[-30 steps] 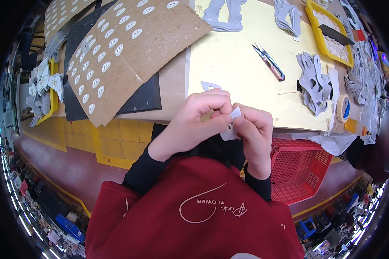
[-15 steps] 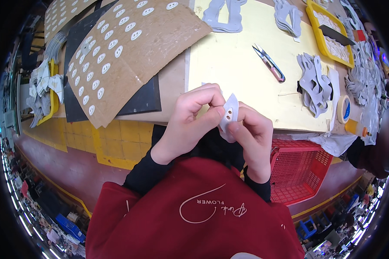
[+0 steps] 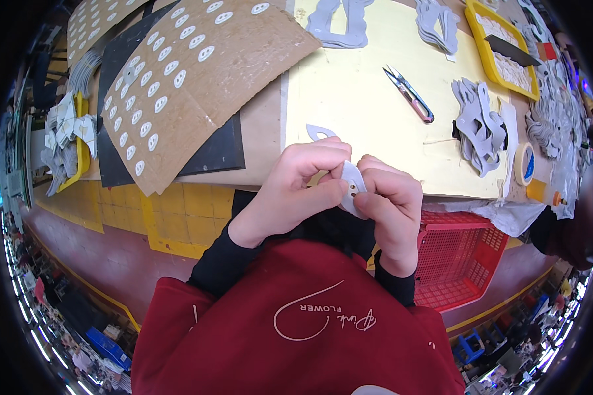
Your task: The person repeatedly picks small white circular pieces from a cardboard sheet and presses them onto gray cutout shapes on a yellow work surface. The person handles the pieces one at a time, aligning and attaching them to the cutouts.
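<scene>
Grey punched tab, one, at the maroon apron's twelve o'clock; pinched by left hand and right hand. Looks light, thin, pliable to me; best held by its edges. Thread snips: one o'clock from the tab.

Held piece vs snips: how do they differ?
The piece is pinched by the left hand and right hand; the snips lie on the pale yellow sheet.
The piece is pale grey with small holes; the snips have pinkish handles and pointed blades.
Both look longer than wide.
</scene>
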`<action>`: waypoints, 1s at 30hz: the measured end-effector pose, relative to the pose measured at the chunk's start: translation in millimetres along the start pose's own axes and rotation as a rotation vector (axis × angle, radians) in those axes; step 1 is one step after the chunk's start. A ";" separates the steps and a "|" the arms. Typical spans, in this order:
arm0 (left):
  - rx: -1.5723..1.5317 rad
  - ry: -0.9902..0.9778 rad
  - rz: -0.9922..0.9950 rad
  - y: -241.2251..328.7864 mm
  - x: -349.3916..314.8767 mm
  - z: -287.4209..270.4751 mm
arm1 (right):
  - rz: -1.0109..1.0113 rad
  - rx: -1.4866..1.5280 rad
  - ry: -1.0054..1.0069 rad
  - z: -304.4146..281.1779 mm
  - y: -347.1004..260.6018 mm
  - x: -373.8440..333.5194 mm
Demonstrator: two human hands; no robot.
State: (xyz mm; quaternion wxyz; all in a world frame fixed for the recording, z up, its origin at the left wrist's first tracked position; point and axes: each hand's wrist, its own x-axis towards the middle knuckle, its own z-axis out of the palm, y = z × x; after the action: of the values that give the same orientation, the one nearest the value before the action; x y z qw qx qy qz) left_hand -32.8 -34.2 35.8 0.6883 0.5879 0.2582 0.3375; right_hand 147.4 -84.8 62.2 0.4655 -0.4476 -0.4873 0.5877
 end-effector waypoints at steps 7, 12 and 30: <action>-0.194 0.111 -0.109 4.3 -3.5 16.3 | 0.052 0.094 0.083 2.6 -1.3 -2.1; 0.060 0.114 0.009 4.2 -2.7 12.2 | -0.027 -0.050 0.089 3.2 3.4 -3.1; 0.172 -0.136 0.034 19.2 8.5 -8.7 | -0.093 -0.147 -0.107 -9.9 -4.4 4.0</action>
State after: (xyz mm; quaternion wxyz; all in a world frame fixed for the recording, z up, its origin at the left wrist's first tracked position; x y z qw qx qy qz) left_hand -37.0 -20.5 53.5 0.6453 0.6708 0.2291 0.2849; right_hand 157.0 -78.9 65.1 0.4313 -0.4256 -0.5735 0.5512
